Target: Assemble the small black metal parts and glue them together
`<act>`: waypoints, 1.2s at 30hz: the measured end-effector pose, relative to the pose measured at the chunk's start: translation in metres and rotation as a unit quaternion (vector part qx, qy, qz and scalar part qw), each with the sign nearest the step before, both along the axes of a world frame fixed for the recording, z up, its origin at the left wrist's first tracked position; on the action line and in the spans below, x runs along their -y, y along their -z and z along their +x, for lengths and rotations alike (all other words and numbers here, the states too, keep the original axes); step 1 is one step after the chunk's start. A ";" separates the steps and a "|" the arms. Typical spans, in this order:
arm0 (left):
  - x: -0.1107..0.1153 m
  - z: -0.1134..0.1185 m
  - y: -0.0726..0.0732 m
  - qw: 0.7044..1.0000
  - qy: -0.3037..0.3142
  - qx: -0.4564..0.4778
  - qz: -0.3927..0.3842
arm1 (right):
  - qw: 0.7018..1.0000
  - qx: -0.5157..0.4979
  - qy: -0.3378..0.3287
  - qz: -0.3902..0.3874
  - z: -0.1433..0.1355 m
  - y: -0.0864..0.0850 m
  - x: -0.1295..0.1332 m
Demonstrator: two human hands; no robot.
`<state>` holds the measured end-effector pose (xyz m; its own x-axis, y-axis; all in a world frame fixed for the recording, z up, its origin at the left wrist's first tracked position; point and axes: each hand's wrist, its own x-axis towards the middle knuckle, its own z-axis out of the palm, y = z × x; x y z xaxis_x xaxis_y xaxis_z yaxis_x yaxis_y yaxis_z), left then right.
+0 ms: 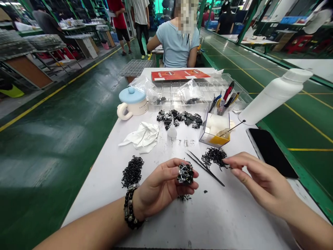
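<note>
My left hand (166, 184) is closed around a small black and silver part (185, 173), held up over the middle of the white table (104, 208). At the right, my right hand (256, 180) has thumb and forefinger close together at the edge of a pile of small black curved pieces (214, 157); what lies between the fingertips is too small to make out. Metal tweezers (205, 168) lie between the two hands. A second pile of black pieces (132, 171) sits left of my left hand, and a few more show beneath it.
Behind the hands are a white cloth (143, 137), black parts (179, 118), a small dropper (172, 132) and a lidded mug (134, 102). To the right stand a pen holder (214, 130), a white bottle (275, 95) and a phone (272, 151). A person (178, 43) sits ahead.
</note>
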<state>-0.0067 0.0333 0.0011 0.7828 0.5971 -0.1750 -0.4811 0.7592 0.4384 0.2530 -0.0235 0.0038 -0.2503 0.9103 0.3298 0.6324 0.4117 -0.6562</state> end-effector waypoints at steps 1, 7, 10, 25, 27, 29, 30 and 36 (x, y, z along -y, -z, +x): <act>0.000 0.000 0.001 1.000 -0.001 -0.002 -0.001 | 1.000 -0.015 -0.011 -0.006 -0.004 -0.003 -0.003; 0.000 -0.001 0.004 1.000 -0.005 0.004 0.002 | 0.984 -0.174 0.001 -0.027 -0.032 -0.022 -0.016; 0.000 -0.001 0.003 1.000 -0.006 0.006 0.003 | 0.964 -0.262 0.003 -0.045 -0.047 -0.030 -0.017; 0.003 0.004 -0.001 0.997 -0.043 -0.055 -0.012 | 0.919 -0.355 0.036 -0.170 -0.087 -0.020 -0.012; 0.003 0.004 -0.002 0.997 -0.046 -0.062 -0.013 | 0.919 -0.352 0.036 -0.176 -0.088 -0.018 -0.012; 0.003 0.004 -0.003 0.996 -0.048 -0.069 -0.016 | 0.919 -0.349 0.038 -0.181 -0.088 -0.017 -0.013; 0.003 0.004 -0.003 0.996 -0.052 -0.071 -0.017 | 0.918 -0.349 0.042 -0.185 -0.088 -0.016 -0.014; 0.003 0.004 -0.002 0.995 -0.065 -0.079 -0.019 | 0.923 -0.326 0.046 -0.201 -0.087 -0.012 -0.015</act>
<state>-0.0024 0.0306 0.0030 0.6600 0.6823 -0.3144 -0.5035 0.7124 0.4889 0.1657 -0.0084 0.0155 -0.0341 0.9993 0.0142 0.0697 0.0166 -0.9974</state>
